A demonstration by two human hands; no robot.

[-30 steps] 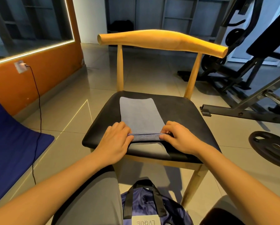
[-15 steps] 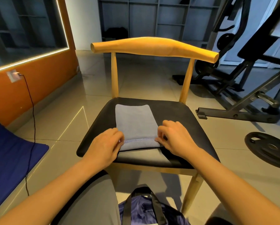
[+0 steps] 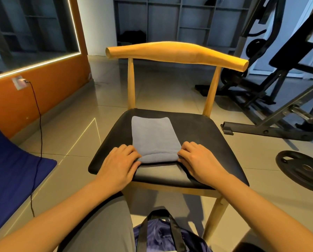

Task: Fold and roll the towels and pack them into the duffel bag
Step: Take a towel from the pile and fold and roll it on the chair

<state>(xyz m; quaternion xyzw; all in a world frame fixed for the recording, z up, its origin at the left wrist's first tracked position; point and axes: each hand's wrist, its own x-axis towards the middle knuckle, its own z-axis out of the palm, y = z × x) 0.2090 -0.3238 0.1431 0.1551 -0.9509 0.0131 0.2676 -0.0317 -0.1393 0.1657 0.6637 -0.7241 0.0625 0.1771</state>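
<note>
We record one grey-blue towel (image 3: 153, 137) lying on the black seat of a wooden chair (image 3: 202, 131), left of the seat's centre. Its long axis runs from the seat's front towards the chair back. The far end lies flat and square, short of the back posts. The near end is turned over into a low, rounded roll that lies crosswise.

The left hand (image 3: 119, 166) grips the left end of that roll with its fingers curled onto the cloth. The right hand (image 3: 200, 162) grips the right end likewise. Both hands rest on the seat, one on each side of the towel.

A navy duffel bag (image 3: 159, 237) with black straps (image 3: 175, 231) stands on the floor below the seat's front edge, between the person's knees. We see only glossy navy fabric there and cannot tell what it contains.
</note>
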